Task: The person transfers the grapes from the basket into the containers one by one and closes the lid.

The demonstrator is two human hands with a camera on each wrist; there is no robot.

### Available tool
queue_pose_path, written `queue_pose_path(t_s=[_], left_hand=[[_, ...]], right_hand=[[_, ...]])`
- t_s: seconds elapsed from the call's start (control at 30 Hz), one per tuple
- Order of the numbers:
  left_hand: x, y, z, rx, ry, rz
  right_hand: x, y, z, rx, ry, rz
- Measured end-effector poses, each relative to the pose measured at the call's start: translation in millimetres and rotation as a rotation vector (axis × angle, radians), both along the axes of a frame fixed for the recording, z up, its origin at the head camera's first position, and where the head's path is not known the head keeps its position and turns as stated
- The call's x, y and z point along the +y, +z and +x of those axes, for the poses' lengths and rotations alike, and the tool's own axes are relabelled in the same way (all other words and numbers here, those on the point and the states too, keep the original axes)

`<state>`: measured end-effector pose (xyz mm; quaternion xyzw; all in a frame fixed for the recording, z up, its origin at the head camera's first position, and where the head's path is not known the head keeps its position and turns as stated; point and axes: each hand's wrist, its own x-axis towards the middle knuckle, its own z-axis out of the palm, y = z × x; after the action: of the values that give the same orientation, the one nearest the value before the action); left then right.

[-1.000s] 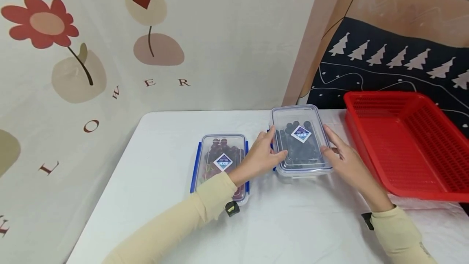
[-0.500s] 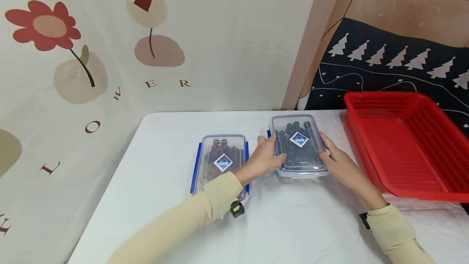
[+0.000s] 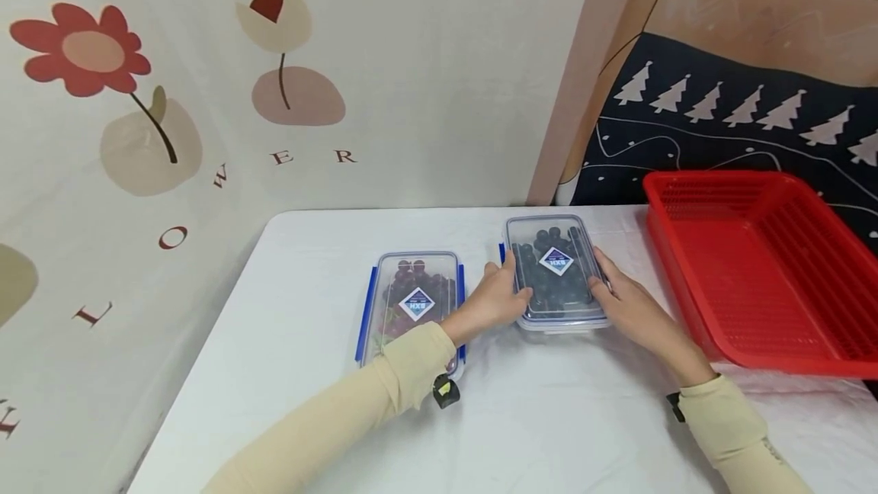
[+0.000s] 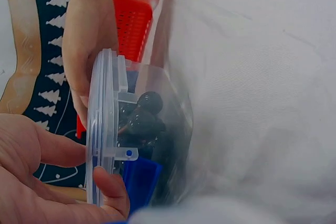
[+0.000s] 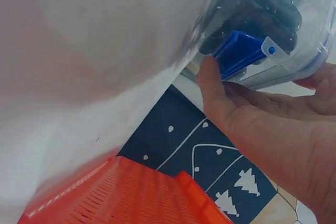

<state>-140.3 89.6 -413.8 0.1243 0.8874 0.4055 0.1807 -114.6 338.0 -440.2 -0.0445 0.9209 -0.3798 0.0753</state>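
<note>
A clear lidded container with dark grapes inside and a diamond-shaped label on its lid is between both hands. My left hand grips its left edge, thumb on the lid. On the right edge my right hand holds it, thumb also on top. Under the rim, a blue side latch angles away from the wall in the left wrist view. Another blue latch is by the right fingers. Whether the base touches the table cannot be told. A second container with reddish grapes lies partly under the left forearm.
A red plastic basket with slotted walls stands at the right, close to the right hand. The white-covered table ends at a wall hanging printed with flowers and letters. A dark cloth with white trees hangs behind the basket.
Both hands have brought the container of dark grapes slightly leftward, and its far end has come down and nearer. The second container and the basket have stayed put.
</note>
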Motion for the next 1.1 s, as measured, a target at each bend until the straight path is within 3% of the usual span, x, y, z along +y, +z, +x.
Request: queue_pose_path(t_s=[0.2,0.5,0.7,1.1], left_hand=[[1.3,-0.8,4.3,-0.023,0.039,0.003],[0.6,-2.4,5.1,-0.085,0.075,0.088],[-0.8,-4.8,2.9,-0.108,0.059,0.13],[3.9,1.1,4.7,0.003,0.07,-0.087]], right_hand=[[0.1,-3.7,-4.3,0.021,0.019,0.006],[3.0,-7.0,-5.0,-0.027,0.002,-0.115],[1.7,-5.5,-0.6,-0.028,-0.092,-0.116],[-6.2,-2.8,4.5,0.165,-0.131,0.007]])
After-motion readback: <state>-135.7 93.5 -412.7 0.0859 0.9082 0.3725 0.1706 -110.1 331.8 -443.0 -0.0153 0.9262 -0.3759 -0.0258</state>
